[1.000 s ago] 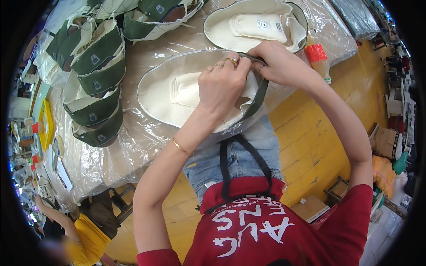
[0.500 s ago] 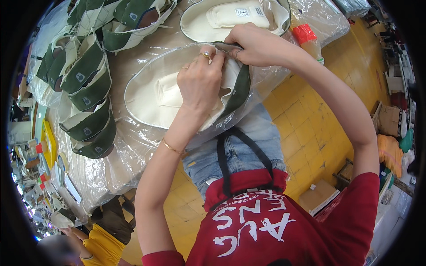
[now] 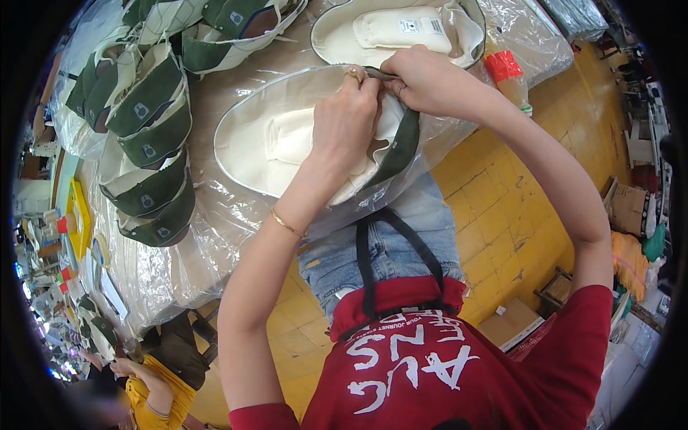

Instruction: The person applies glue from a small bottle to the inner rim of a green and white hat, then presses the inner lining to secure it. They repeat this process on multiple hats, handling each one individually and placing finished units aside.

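Note:
An oval, cap-like fabric piece (image 3: 244, 136) with cream lining and a dark green band lies open on the plastic-covered table in front of me. My left hand (image 3: 347, 118) reaches over its inside, fingers closed on the far rim. Beside it, at the right end of that rim, my right hand (image 3: 433, 82) pinches the green edge with bent fingers. The fingertips of both hands nearly meet, and the exact spot they grip is partly hidden. Just beyond lies a similar cream-lined piece (image 3: 337, 36) with a padded patch and white labels.
Several dark green pieces (image 3: 147, 111) with cream insides are stacked at the far left. A red-capped bottle (image 3: 507, 75) lies by the table's right edge. Clear plastic sheet (image 3: 172, 279) covers the table. At lower left is another person in a yellow top (image 3: 161, 390).
The table and its pieces have shifted slightly right and the stack slightly up in view. Both hands keep their grip on the rim. The other person's arm has moved.

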A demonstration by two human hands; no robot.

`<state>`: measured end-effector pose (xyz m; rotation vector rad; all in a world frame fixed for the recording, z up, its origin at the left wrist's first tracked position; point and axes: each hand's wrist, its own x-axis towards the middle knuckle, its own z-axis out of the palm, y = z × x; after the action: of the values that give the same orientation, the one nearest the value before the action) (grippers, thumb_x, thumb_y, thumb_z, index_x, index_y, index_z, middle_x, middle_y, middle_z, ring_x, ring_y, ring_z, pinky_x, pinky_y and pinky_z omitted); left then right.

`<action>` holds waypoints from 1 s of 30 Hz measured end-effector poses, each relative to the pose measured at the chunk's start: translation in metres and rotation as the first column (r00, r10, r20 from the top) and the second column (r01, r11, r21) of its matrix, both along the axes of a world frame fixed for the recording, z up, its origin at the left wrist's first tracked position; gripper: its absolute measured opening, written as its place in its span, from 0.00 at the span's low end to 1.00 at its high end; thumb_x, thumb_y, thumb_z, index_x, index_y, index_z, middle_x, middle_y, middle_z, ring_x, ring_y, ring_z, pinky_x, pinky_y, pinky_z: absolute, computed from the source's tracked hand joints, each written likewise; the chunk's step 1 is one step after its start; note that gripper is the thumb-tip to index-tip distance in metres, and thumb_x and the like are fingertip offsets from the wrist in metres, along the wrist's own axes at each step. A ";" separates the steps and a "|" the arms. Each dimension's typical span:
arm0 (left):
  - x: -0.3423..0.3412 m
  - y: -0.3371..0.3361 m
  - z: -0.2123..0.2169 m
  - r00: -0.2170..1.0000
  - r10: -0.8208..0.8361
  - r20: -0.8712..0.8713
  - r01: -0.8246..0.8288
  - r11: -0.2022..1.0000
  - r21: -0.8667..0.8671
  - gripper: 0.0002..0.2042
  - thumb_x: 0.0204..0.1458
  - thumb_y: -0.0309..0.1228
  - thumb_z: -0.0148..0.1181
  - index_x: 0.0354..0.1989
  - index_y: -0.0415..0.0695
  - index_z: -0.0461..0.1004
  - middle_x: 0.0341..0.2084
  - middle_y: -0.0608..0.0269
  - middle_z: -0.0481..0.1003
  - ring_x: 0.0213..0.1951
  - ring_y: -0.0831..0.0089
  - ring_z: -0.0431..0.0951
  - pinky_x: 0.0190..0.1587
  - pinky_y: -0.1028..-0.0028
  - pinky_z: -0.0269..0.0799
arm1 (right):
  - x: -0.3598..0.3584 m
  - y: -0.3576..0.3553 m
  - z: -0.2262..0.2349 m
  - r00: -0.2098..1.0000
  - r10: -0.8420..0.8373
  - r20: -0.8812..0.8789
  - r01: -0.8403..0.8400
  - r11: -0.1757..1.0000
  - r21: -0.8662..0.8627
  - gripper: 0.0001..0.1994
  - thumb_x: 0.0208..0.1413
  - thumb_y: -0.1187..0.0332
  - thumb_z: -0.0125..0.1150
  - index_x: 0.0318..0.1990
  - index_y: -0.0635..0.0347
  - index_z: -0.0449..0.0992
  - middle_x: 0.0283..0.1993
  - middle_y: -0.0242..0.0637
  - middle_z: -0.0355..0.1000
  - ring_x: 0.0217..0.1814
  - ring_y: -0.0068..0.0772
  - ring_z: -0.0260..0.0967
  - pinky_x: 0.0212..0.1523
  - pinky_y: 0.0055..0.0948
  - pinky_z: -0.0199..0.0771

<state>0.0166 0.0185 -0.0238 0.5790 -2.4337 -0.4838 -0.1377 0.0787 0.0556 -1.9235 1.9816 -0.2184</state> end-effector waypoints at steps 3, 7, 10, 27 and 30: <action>0.001 0.000 -0.001 1.000 0.001 0.027 -0.001 1.000 0.005 0.06 0.52 0.27 0.61 0.38 0.43 0.75 0.35 0.57 0.72 0.32 0.55 0.77 0.30 0.60 0.73 | 0.003 -0.002 -0.001 0.997 0.022 -0.076 -0.021 1.000 0.017 0.08 0.54 0.73 0.56 0.37 0.70 0.77 0.35 0.58 0.75 0.43 0.59 0.72 0.45 0.48 0.71; 0.002 0.001 -0.001 0.999 0.001 0.039 -0.001 1.000 0.000 0.06 0.54 0.28 0.59 0.40 0.43 0.75 0.35 0.57 0.72 0.31 0.55 0.77 0.30 0.59 0.73 | 0.004 -0.001 0.002 0.990 0.055 -0.131 -0.054 0.998 0.012 0.08 0.53 0.75 0.56 0.37 0.71 0.77 0.36 0.58 0.75 0.44 0.59 0.72 0.47 0.48 0.71; 0.003 0.002 -0.003 1.000 0.017 -0.015 -0.017 1.000 -0.002 0.05 0.55 0.28 0.60 0.39 0.43 0.75 0.36 0.58 0.72 0.30 0.56 0.77 0.29 0.60 0.72 | 0.002 0.002 0.004 0.997 0.025 -0.070 -0.024 1.000 0.015 0.08 0.52 0.76 0.56 0.36 0.72 0.77 0.35 0.58 0.75 0.43 0.59 0.72 0.47 0.48 0.71; -0.007 0.001 0.013 0.973 -0.063 0.224 0.098 0.984 -0.149 0.12 0.44 0.17 0.58 0.38 0.35 0.68 0.39 0.43 0.71 0.33 0.52 0.79 0.30 0.64 0.77 | -0.004 0.002 -0.008 1.000 -0.004 -0.031 0.001 0.997 -0.077 0.07 0.49 0.76 0.54 0.31 0.72 0.75 0.29 0.58 0.72 0.36 0.61 0.70 0.40 0.48 0.69; -0.007 0.001 0.016 0.956 -0.058 0.288 0.104 0.984 -0.146 0.13 0.44 0.17 0.57 0.39 0.34 0.66 0.39 0.42 0.71 0.33 0.52 0.79 0.30 0.63 0.77 | -0.002 0.005 -0.008 0.998 -0.055 0.010 0.056 0.993 -0.102 0.07 0.48 0.76 0.54 0.29 0.73 0.75 0.28 0.59 0.72 0.35 0.61 0.71 0.39 0.49 0.70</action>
<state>0.0098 0.0194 -0.0079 0.5099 -2.7467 -0.2473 -0.1397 0.0837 0.0480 -1.9275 2.0581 -0.3476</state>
